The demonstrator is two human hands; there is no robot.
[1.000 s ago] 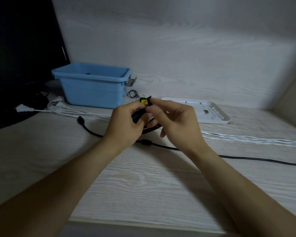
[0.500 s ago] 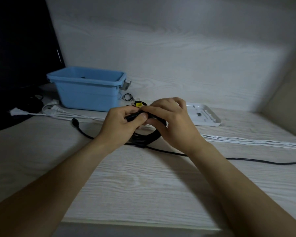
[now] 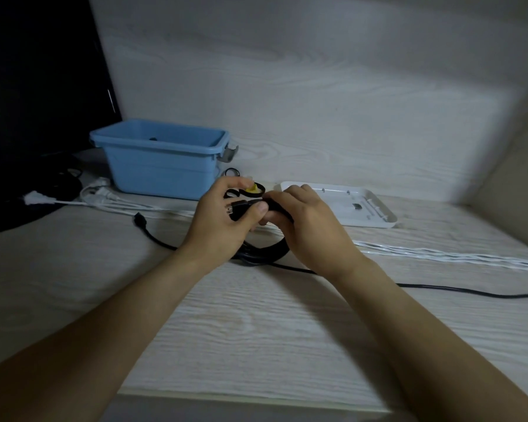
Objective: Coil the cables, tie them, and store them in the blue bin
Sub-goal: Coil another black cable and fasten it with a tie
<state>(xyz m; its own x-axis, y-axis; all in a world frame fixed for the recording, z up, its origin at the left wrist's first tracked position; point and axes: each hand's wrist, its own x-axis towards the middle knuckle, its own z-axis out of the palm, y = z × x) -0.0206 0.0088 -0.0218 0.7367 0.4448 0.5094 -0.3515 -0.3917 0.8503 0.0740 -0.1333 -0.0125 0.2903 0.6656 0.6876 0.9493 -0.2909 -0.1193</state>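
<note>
Near the bench's back-left corner stands the blue bin, with white cables trailing in front of it. At mid-bench the left hand curls round the coiled black cable, thumb pinning its plug; the right hand pinches the same bundle beside a yellow-tagged tie. The cable's tail runs toward the right edge, and bare bench lies along the front edge
</note>
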